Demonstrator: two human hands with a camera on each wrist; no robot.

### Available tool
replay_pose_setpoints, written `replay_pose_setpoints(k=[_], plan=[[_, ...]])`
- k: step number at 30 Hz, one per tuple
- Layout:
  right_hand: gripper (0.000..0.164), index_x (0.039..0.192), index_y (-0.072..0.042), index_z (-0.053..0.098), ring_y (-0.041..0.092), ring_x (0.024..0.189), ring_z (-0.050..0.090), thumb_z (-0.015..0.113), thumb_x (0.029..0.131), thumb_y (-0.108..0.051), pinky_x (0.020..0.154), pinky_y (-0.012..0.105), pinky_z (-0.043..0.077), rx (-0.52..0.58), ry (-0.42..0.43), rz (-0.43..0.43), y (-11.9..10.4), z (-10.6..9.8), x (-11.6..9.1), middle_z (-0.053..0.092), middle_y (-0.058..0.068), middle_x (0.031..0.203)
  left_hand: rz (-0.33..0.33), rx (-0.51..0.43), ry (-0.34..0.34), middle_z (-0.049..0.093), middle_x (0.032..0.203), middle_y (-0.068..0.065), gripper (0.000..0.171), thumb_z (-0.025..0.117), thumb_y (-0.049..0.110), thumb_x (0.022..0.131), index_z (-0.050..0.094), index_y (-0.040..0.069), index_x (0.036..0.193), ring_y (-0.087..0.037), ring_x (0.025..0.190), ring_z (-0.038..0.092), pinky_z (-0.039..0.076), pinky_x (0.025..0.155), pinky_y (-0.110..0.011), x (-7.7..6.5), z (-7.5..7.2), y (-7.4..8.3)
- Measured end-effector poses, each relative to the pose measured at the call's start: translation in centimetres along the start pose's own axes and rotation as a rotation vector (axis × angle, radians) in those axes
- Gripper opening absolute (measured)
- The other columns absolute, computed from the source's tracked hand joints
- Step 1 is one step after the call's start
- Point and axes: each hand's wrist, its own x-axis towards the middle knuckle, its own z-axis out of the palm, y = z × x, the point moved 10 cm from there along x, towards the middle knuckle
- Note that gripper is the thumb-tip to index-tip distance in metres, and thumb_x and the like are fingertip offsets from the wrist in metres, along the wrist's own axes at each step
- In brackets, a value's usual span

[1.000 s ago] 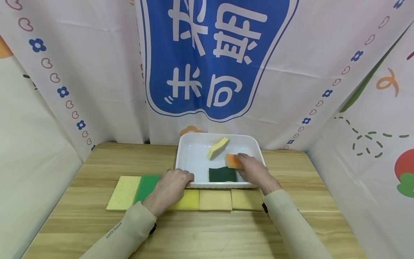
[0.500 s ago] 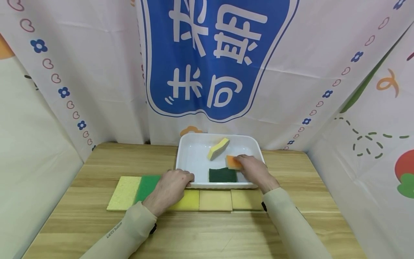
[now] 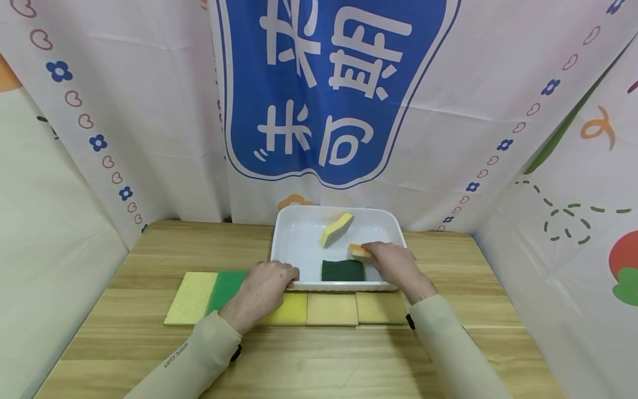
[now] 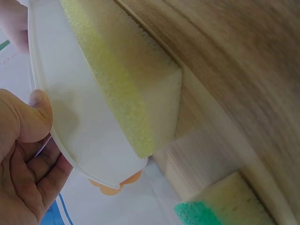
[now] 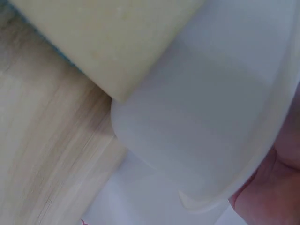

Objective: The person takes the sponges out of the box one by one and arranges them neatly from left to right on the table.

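Note:
My left hand [image 3: 264,285] grips the front-left rim of a white rectangular tray [image 3: 299,286]. In the left wrist view its thumb lies against the tray's outer wall, the other fingers curled at the rim. Inside the tray, toward the right, my right hand [image 3: 396,267] pinches an orange-topped sponge [image 3: 358,250], partly hidden by the fingers. A dark green-faced sponge [image 3: 343,271] lies just in front of it. Farther back, a wavy yellow sponge [image 3: 336,229] stands on edge. The right wrist view catches only part of the right hand [image 5: 272,197], behind the tray wall.
Along the tray's front runs a row of flat sponges: pale yellow [image 3: 190,296], green [image 3: 225,285], bright yellow [image 3: 294,308] and two beige ones, a middle beige sponge [image 3: 332,308] and a right beige sponge [image 3: 381,308]. A printed curtain [image 3: 189,166] hangs behind the wooden table [image 3: 309,360].
The orange-topped sponge has tilted, so less of its orange face and more of its pale side shows. My right hand has shifted slightly with it, away from the dark green sponge. The left hand stays put.

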Motion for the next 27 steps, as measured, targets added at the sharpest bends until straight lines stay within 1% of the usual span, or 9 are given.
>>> replay_pose_setpoints(k=[7,11,16,18,24,27], plan=[[0.035,0.154,-0.018,0.076,0.039,0.122,0.085,0.061,0.122,-0.018,0.093,0.061,0.071,-0.020,0.043,-0.004,-0.2,-0.9,-0.7,0.085,0.010,0.145,-0.004,0.002,-0.003,0.085,0.087,0.004,0.025,0.088,-0.005,0.098,0.081,0.017,0.088,-0.013,0.075,0.075,0.060,0.062,-0.032,0.0,0.1,0.0],[0.035,0.153,-0.019,0.077,0.034,0.113,0.086,0.062,0.121,-0.017,0.084,0.056,0.071,-0.016,0.064,0.004,-0.4,-1.5,-1.1,0.085,0.009,0.143,-0.007,0.003,-0.007,0.085,0.087,0.004,0.025,0.088,-0.005,0.098,0.080,0.017,0.088,-0.013,0.075,0.074,0.060,0.063,-0.033,0.0,0.1,-0.1],[0.035,0.152,-0.021,0.078,0.027,0.101,0.084,0.065,0.120,-0.016,0.072,0.049,0.068,-0.025,0.093,0.007,-0.8,-2.5,-1.8,0.087,0.008,0.141,-0.013,-0.002,-0.014,0.086,0.088,0.004,0.024,0.088,-0.004,0.099,0.081,0.017,0.089,-0.014,0.076,0.075,0.061,0.063,-0.034,0.0,0.2,-0.1],[0.035,0.151,-0.020,0.079,0.026,0.099,0.084,0.065,0.119,-0.016,0.070,0.047,0.067,-0.029,0.104,0.006,-1.0,-2.9,-2.2,0.087,0.008,0.140,-0.015,-0.004,-0.016,0.086,0.089,0.004,0.024,0.088,-0.004,0.099,0.082,0.017,0.089,-0.014,0.077,0.076,0.061,0.064,-0.034,0.0,0.2,-0.1],[0.035,0.150,-0.019,0.080,0.029,0.101,0.087,0.066,0.118,-0.013,0.067,0.047,0.067,-0.028,0.140,-0.011,-1.6,-4.1,-3.6,0.087,0.007,0.140,-0.022,-0.006,-0.022,0.086,0.089,0.004,0.024,0.087,-0.004,0.099,0.082,0.017,0.090,-0.015,0.078,0.077,0.062,0.065,-0.034,0.0,0.3,-0.2],[0.036,0.149,-0.019,0.080,0.027,0.092,0.085,0.066,0.117,-0.012,0.062,0.045,0.064,-0.033,0.163,-0.020,-1.8,-4.8,-4.2,0.088,0.006,0.138,-0.020,-0.006,-0.020,0.086,0.089,0.003,0.023,0.087,-0.004,0.099,0.082,0.017,0.090,-0.015,0.078,0.077,0.062,0.064,-0.034,0.0,0.3,-0.1]])
